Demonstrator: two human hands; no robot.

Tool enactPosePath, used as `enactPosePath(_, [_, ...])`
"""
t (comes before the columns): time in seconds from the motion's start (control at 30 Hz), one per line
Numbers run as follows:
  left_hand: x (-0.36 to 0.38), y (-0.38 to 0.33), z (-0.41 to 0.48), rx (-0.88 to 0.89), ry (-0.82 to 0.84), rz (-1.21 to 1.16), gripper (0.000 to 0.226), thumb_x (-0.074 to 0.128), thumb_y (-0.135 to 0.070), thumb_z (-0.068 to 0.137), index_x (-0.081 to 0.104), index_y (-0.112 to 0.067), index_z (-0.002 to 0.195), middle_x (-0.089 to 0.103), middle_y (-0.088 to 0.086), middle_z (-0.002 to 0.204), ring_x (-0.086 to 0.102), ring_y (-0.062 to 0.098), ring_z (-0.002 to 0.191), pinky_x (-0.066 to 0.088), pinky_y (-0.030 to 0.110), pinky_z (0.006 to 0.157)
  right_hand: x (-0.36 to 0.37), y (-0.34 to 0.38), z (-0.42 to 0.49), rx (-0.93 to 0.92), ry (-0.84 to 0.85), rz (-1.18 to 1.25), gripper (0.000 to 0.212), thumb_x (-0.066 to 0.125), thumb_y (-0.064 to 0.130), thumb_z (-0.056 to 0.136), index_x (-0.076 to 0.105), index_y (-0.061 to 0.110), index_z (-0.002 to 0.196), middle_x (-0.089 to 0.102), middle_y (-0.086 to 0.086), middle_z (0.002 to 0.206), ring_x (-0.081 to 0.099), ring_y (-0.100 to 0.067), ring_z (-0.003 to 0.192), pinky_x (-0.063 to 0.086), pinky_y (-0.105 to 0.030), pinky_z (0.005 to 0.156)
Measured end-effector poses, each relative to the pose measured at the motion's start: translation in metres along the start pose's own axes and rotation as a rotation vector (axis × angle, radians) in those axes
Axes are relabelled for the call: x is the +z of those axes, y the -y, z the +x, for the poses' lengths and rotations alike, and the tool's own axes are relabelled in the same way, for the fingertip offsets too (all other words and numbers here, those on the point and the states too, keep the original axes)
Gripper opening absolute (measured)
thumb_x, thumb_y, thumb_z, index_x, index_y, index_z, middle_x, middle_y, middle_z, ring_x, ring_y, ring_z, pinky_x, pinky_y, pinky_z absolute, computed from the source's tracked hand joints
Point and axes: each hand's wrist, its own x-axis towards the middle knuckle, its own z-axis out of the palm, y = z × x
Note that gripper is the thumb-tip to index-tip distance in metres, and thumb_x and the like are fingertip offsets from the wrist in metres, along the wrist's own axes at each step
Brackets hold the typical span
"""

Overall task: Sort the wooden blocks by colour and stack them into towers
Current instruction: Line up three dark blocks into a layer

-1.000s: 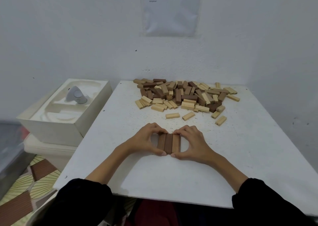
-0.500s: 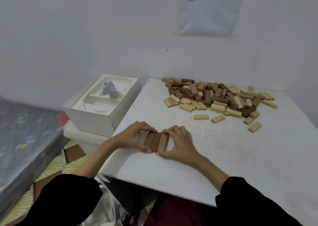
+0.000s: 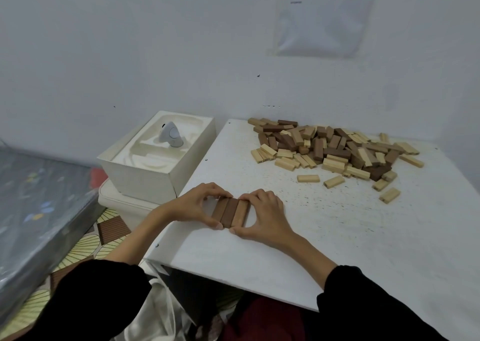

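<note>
Brown base layer only, early stage
Left hand [image 3: 197, 205] and right hand [image 3: 262, 216], fingers [image 3: 253, 195] curled, pinch three brown blocks [image 3: 230, 212] together on tabletop [image 3: 363, 236]; mixed pile [image 3: 332, 148] unsorted, no tower yet

The white table [image 3: 337, 249] is covered in tiny dark flecks, mostly out past the fingers [image 3: 217, 192] toward the wall. Flat on it, caught between the fingers of the left hand [image 3: 194, 208] and the right hand [image 3: 265, 218], are three brown blocks [image 3: 230, 212] lying side by side with their long sides touching. Thumbs are at the near ends and fingertips at the far ends. Well beyond the fingers, off to the right by the wall, sits a messy pile of blocks [image 3: 330, 148], brown and pale all mixed. A few pale strays lie flat on the finger side of it: one loose block [image 3: 308, 178], a second [image 3: 334, 182] just beside it, and two more [image 3: 389, 195] further right.
</note>
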Motion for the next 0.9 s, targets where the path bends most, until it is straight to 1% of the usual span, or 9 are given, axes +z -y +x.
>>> enactPosePath(0.13, [-0.004,-0.004,0.0,-0.026,0.057,0.058,0.091,0.077,-0.064,0.044,0.045,-0.044,0.127,0.043,-0.019,0.122,0.036,-0.007,0.114,0.031,0.006,0.088,-0.002,0.0,-0.002,0.003,0.063,0.017,0.102,0.042,0.082,0.045,0.038,0.034,0.135,0.038,0.011,0.118,0.029,-0.009,0.113,0.015,-0.023,0.092])
enactPosePath(0.23, [-0.013,-0.008,0.002,-0.055,0.044,0.015,0.113,0.071,-0.082,0.031,0.041,-0.042,0.132,0.042,-0.025,0.124,0.035,-0.013,0.116,0.033,0.006,0.089,-0.012,-0.004,-0.004,0.01,0.131,0.083,0.112,0.046,0.084,0.043,0.026,0.035,0.143,0.035,0.009,0.126,0.025,-0.009,0.119,0.016,-0.024,0.096])
enactPosePath(0.33, [-0.019,-0.025,0.011,-0.03,-0.054,-0.044,0.086,0.07,-0.08,0.044,0.046,-0.049,0.12,0.049,-0.022,0.122,0.041,-0.008,0.116,0.035,0.012,0.09,-0.035,-0.014,-0.006,0.038,0.125,0.121,0.112,0.051,0.083,0.044,0.026,0.036,0.143,0.035,0.008,0.129,0.026,-0.01,0.12,0.02,-0.025,0.093])
enactPosePath(0.43, [-0.015,-0.053,0.034,0.059,-0.147,-0.045,0.042,0.073,-0.045,0.077,0.054,-0.042,0.115,0.056,-0.015,0.119,0.049,-0.001,0.112,0.041,0.017,0.088,-0.069,-0.033,-0.008,0.098,0.052,0.131,0.095,0.073,0.065,0.062,0.031,0.035,0.141,0.038,0.005,0.129,0.028,-0.01,0.118,0.022,-0.025,0.091])
enactPosePath(0.5, [-0.009,-0.077,0.057,0.133,-0.222,-0.058,0.031,0.07,-0.031,0.083,0.059,-0.033,0.112,0.059,-0.011,0.116,0.053,0.001,0.106,0.042,0.012,0.082,-0.093,-0.051,-0.01,0.122,-0.029,0.136,0.082,0.074,0.051,0.071,0.034,0.034,0.14,0.041,0.004,0.127,0.029,-0.01,0.115,0.024,-0.027,0.09])
enactPosePath(0.63, [0.003,-0.125,0.111,0.225,-0.346,-0.095,0.023,0.07,-0.021,0.085,0.066,-0.019,0.108,0.062,-0.003,0.108,0.056,0.005,0.093,0.041,0.004,0.075,-0.13,-0.094,-0.007,0.196,-0.147,0.084,0.061,0.069,0.034,0.082,0.042,0.027,0.136,0.047,-0.003,0.122,0.034,-0.021,0.118,0.031,-0.031,0.089])
enactPosePath(0.7, [0.01,-0.144,0.139,0.233,-0.388,-0.113,0.025,0.069,-0.019,0.086,0.066,-0.013,0.109,0.063,0.003,0.107,0.057,0.01,0.094,0.046,0.011,0.081,-0.142,-0.116,-0.001,0.229,-0.217,0.048,0.051,0.067,0.023,0.084,0.047,0.024,0.131,0.05,-0.005,0.119,0.039,-0.026,0.118,0.033,-0.032,0.088])
enactPosePath(0.77, [0.019,-0.157,0.166,0.222,-0.429,-0.101,0.026,0.069,-0.016,0.085,0.065,-0.008,0.11,0.062,0.005,0.106,0.057,0.017,0.097,0.048,0.027,0.088,-0.152,-0.135,0.01,0.252,-0.235,0.008,0.047,0.064,0.015,0.084,0.05,0.024,0.128,0.051,-0.006,0.118,0.04,-0.03,0.119,0.034,-0.035,0.094])
enactPosePath(0.9, [0.036,-0.16,0.213,0.216,-0.395,0.051,0.044,0.072,-0.012,0.081,0.058,-0.005,0.123,0.056,0.01,0.124,0.051,0.023,0.115,0.041,0.026,0.093,-0.168,-0.162,0.032,0.281,-0.22,-0.126,0.04,0.058,0.013,0.086,0.053,0.021,0.124,0.052,-0.008,0.121,0.039,-0.031,0.12,0.032,-0.038,0.098])
